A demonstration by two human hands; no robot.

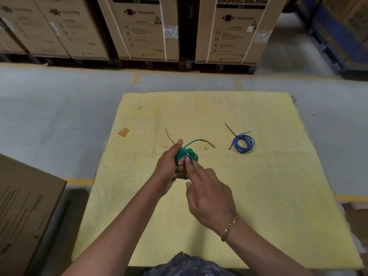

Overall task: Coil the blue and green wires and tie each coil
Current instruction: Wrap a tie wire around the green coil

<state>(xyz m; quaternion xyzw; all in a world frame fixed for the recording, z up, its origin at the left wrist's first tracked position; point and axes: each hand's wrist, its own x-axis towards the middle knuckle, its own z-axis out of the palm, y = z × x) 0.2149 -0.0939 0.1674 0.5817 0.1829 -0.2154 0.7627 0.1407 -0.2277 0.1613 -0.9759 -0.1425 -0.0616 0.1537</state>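
Now left hand [169, 164] grips green coil [189, 154] at desk [258, 216] ctr; right hand [209, 196], fingers straight, touches it from 5 o'clock. Free end [201, 140] runs twd 2 o'clock; blue coil [244, 143] lies beyond, tied.

A: Count of wire coils?
B: Two: green coil [188, 154] gripped in left hand [169, 164]; blue coil [244, 144] beyond right hand [209, 194], off to its right.
A: Count of ties?
B: One black tie [230, 129] on blue coil. Possibly a second at the right fingertips; too blurred to confirm.
A: Count of cartons [143, 28]?
B: At least three well beyond both hands; one more left of the left forearm.
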